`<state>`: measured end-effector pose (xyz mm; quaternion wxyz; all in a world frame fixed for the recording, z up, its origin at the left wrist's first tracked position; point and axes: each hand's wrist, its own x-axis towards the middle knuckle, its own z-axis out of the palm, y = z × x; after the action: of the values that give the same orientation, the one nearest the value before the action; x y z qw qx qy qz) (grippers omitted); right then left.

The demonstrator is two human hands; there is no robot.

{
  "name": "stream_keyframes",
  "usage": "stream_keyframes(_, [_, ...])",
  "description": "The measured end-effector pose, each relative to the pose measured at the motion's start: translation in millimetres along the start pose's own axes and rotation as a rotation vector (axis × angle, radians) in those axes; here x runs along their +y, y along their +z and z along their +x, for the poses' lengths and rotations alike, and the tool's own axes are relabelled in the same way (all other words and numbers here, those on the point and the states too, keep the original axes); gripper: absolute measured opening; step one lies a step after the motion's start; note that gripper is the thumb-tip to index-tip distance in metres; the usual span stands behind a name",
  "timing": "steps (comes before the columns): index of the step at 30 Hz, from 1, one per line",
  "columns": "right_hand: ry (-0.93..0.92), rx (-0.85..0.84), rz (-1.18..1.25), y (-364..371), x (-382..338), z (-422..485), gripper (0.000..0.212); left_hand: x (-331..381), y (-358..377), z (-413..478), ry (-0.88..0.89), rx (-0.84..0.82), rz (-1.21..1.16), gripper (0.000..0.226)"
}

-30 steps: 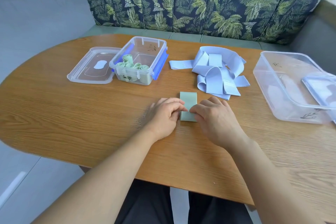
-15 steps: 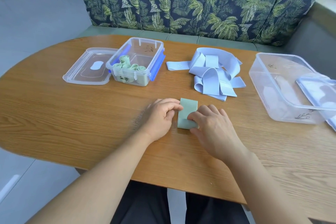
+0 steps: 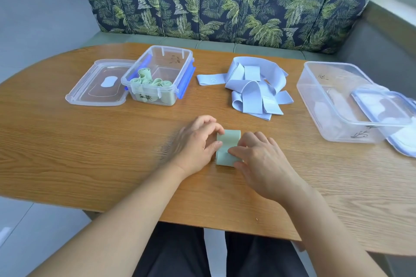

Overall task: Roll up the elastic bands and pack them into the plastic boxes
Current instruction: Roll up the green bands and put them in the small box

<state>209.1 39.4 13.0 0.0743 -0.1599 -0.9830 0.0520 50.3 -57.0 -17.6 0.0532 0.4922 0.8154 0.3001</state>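
A green elastic band (image 3: 229, 141) lies folded on the wooden table (image 3: 90, 155) in front of me. My left hand (image 3: 198, 141) pinches its left edge between thumb and fingers. My right hand (image 3: 261, 159) holds its right side, the fingers curled over the band. A small clear box with blue clips (image 3: 158, 75) at the back left holds several rolled green bands (image 3: 148, 82). A heap of loose light-blue bands (image 3: 252, 87) lies behind my hands. A large clear box (image 3: 333, 101) stands at the right.
The small box's clear lid (image 3: 99, 84) lies flat to its left. Another lid with blue clips (image 3: 387, 114) leans on the large box at the far right. A leaf-patterned sofa (image 3: 225, 2) runs behind the table.
The flat green band has been doubled over under my fingers and looks shorter. Both hands have stayed on it at the same spot.
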Motion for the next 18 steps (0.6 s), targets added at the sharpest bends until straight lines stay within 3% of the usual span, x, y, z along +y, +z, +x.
stream_keyframes(4, [0.020,0.042,0.070,1.4,1.4,0.8,0.029,-1.7,1.1,1.8,0.050,-0.018,0.005,0.012])
stream_keyframes(9, [0.033,0.071,0.083,0.8,3.5,2.5,0.017,-9.0,4.8,7.5,0.033,-0.049,-0.031,0.021])
stream_keyframes(18, [0.049,0.005,0.068,-4.4,8.9,7.0,0.033,-9.1,4.7,10.7,-0.009,-0.080,-0.076,0.019])
